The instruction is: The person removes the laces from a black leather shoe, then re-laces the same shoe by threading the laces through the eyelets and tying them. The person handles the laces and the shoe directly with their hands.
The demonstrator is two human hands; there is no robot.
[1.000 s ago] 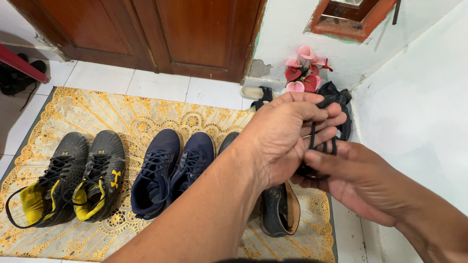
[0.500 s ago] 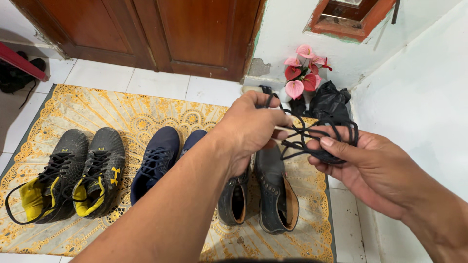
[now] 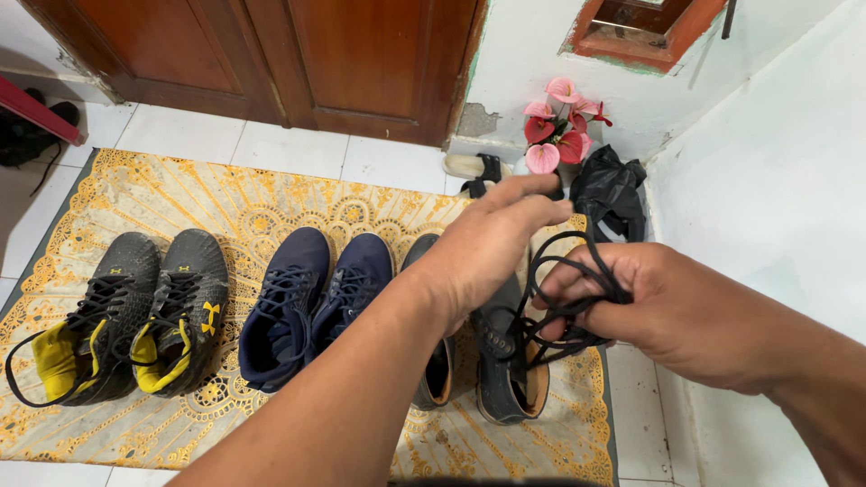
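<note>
The right hand [image 3: 672, 311] grips a bundled black shoelace [image 3: 559, 302] — the left hand [image 3: 487, 248], fingers extended, touches its loops above dark boots [image 3: 501, 379].

Hands: left hand [image 3: 492, 248] and right hand [image 3: 649, 307] close together over the mat's right end, looped black shoelace [image 3: 564, 302] bunched in the right fingers.
Below hands: pair of dark ankle shoes [image 3: 505, 370], partly hidden by the left arm.
Left of that: navy sneakers [image 3: 311, 302], then black-yellow sneakers [image 3: 135, 316], side by side w/ narrow gaps.
Open room: upper part of yellow mat [image 3: 225, 198], white tiles [image 3: 298, 153] before the wooden door [image 3: 298, 54].
Right: white wall [image 3: 776, 162] close, only a thin floor strip.
Far corner: pink flowers [image 3: 559, 126], black bag [image 3: 609, 185], sandal [image 3: 474, 167] crowd it.
</note>
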